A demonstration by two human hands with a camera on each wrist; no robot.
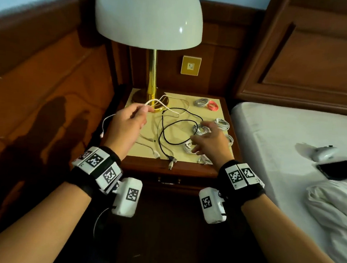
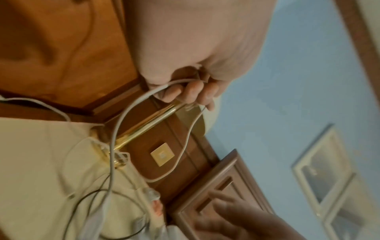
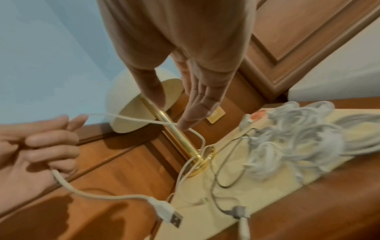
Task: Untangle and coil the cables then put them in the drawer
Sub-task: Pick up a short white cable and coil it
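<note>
1. The left hand [image 1: 127, 123] is raised over the left part of the counter [image 1: 171, 167], fingers curled round a white cable [image 1: 160, 104].
2. That cable loops up past the lamp [image 1: 152, 75] stem; its USB plug [image 3: 170, 217] dangles below the left hand, off the counter's left edge.
3. The right hand [image 1: 207, 142] hovers low over the right part of the counter, fingers straight and spread, holding nothing.
4. Under and beside the right hand lie several white coils [image 1: 221, 124]; whether it touches them I cannot tell.
5. A loose black cable [image 1: 164, 134] sprawls mid-counter, tangled with thin white ones.
6. A grey coil [image 1: 201, 102] and a red coil [image 1: 212, 105] sit touching at the back right.
7. The drawer [image 1: 168, 180] below the counter is closed.
8. A phone [image 1: 338, 170] lies on the bed [image 1: 273, 127].
</note>
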